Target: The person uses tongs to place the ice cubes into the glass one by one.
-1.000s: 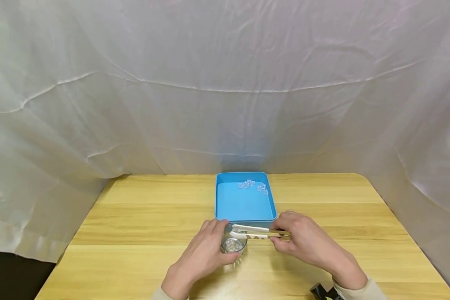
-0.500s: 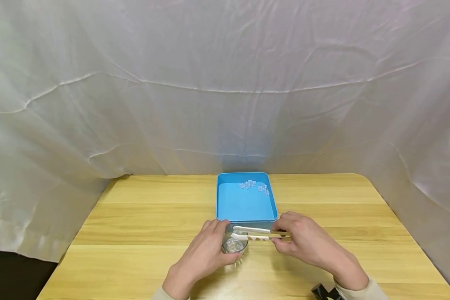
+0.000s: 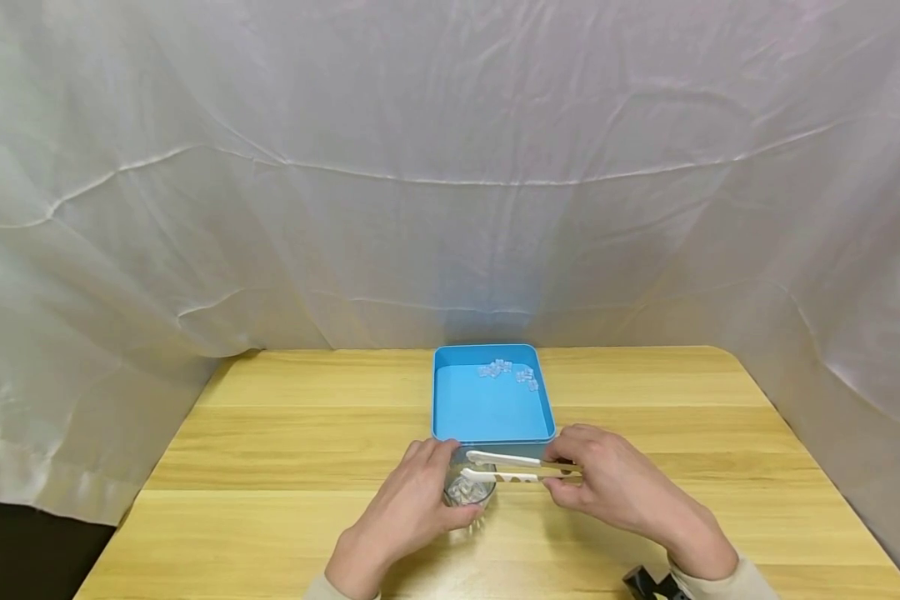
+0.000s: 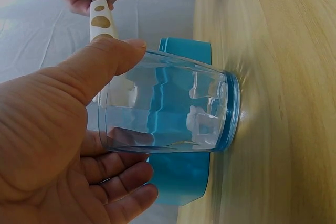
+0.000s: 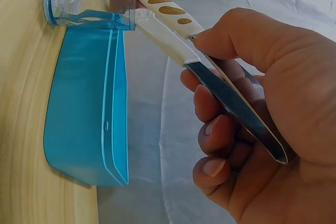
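My left hand [image 3: 405, 504] grips a clear drinking glass [image 4: 173, 116] standing on the table, thumb on the near side and fingers round the far side. Several clear ice-like cubes [image 4: 203, 127] lie at the glass's bottom. My right hand [image 3: 618, 479] pinches a pair of tongs [image 5: 218, 90] between thumb and fingers. The tongs have metal arms and white ends with brown spots. Their white tips are apart at the mouth of the glass, and I see nothing held between them. Behind the glass stands a blue tray [image 3: 487, 412] with several clear cubes [image 3: 497, 367] near its far side.
A wooden table [image 3: 307, 450] lies beneath everything. Pale cloth [image 3: 420, 242] hangs behind and at both sides. A small black object [image 3: 648, 585] is beside the right sleeve at the bottom edge.
The tongs' tips have spread slightly wider over the glass. The cubes in the glass look more jumbled and whiter than before. Both hands stay in nearly the same place.
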A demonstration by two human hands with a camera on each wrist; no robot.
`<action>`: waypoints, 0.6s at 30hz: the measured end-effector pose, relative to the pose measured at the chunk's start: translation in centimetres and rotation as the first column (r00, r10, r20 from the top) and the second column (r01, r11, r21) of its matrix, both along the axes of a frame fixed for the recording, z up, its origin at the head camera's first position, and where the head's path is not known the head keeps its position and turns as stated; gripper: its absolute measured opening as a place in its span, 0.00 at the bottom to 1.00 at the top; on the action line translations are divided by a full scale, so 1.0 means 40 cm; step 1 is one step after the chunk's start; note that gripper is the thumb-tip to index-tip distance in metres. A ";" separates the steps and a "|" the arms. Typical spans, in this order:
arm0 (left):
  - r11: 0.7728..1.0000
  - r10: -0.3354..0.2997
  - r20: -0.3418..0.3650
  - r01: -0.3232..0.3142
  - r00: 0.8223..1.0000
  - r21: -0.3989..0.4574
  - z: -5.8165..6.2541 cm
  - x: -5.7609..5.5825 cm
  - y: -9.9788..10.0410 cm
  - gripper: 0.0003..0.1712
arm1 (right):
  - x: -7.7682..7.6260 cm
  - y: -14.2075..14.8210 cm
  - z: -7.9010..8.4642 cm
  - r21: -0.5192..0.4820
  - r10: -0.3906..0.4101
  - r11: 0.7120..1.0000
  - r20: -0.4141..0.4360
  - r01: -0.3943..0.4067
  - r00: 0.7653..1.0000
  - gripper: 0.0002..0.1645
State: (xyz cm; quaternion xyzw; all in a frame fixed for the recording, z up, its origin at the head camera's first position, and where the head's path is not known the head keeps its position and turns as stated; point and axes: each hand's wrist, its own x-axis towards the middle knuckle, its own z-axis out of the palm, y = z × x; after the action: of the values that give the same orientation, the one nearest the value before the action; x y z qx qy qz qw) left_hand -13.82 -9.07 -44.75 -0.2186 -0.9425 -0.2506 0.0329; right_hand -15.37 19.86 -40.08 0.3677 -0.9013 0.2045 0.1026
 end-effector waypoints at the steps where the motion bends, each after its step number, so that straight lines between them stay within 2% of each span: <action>1: 1.000 0.001 -0.001 -0.001 1.000 -0.002 -0.001 0.000 0.000 0.47 | 0.000 0.000 0.000 0.002 -0.001 1.000 0.000 0.001 1.000 0.08; 12: 0.997 0.003 -0.132 -0.014 0.991 -0.082 -0.010 0.003 0.005 0.45 | 0.000 0.003 0.001 0.023 -0.017 1.000 0.008 0.017 1.000 0.08; 18: 0.996 0.000 -0.148 -0.013 0.989 -0.085 -0.012 0.005 0.004 0.44 | -0.004 0.004 -0.003 0.005 -0.002 1.000 0.001 0.002 1.000 0.06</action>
State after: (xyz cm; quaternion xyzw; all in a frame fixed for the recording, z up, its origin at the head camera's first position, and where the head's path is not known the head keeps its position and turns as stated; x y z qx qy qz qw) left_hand -13.62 -8.91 -45.24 -0.2346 -0.9480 -0.1930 0.0944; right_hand -15.51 20.01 -40.20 0.3669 -0.9023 0.2023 0.1012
